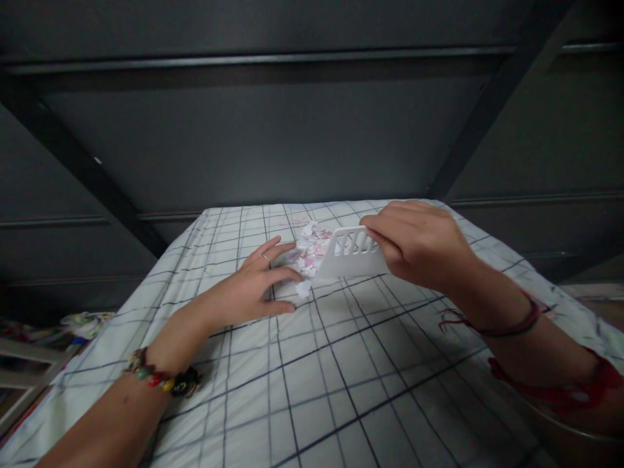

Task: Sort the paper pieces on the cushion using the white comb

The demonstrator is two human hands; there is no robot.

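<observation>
A small heap of torn paper scraps (312, 248), white and pinkish, lies on the checked cloth in the middle of the view. My left hand (260, 283) rests at the heap's left side, fingers spread and curved around that edge, with the fingertips at the scraps. My right hand (422, 244) grips the upper right part of a white plastic piece with a row of slanted slots (348, 260). This piece stands tilted on its edge, its left end against the right side of the scraps. Its far side is hidden.
A white cloth with dark grid lines (312, 390) covers the surface, slightly wrinkled. Dark panels with a metal strip (263, 60) rise behind its far edge. At the lower left are a pale frame (29, 357) and a blurred bundle of coloured items (88, 325).
</observation>
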